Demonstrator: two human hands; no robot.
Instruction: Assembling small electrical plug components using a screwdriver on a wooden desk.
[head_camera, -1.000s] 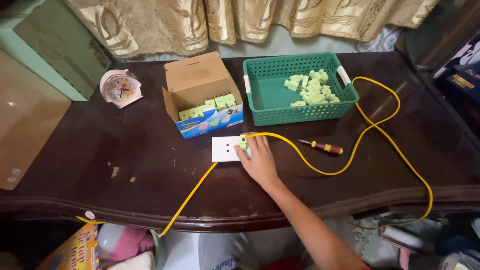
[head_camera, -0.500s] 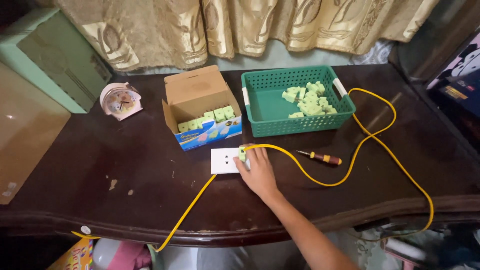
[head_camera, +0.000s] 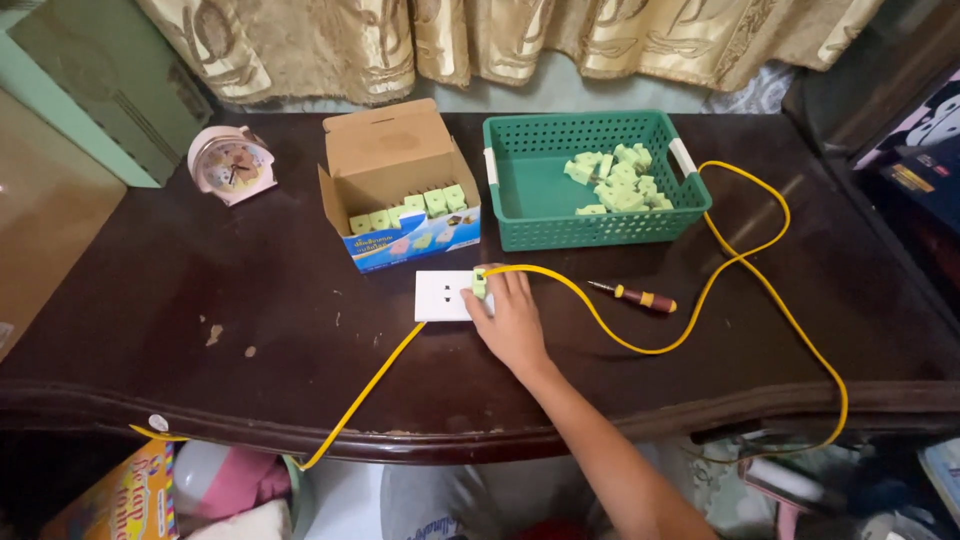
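My right hand (head_camera: 515, 320) rests on the dark wooden table (head_camera: 250, 330), fingers on a small light green plug (head_camera: 480, 284) at the right end of a white socket plate (head_camera: 445, 296). A yellow cable (head_camera: 745, 255) runs from the plug, loops across the table's right side and drops over the front edge. Another yellow stretch (head_camera: 370, 385) leaves the plate toward the front left. My left hand is out of sight.
A green plastic basket (head_camera: 520, 170) with several light green plugs stands behind the hand. An open cardboard box (head_camera: 395, 150) holds more plugs in a row. A small screwdriver (head_camera: 635, 295) lies to the right. A pink alarm clock (head_camera: 228, 165) sits far left.
The camera view has shifted slightly. My right hand stays on the green plug at the socket plate; nothing else on the table has moved.
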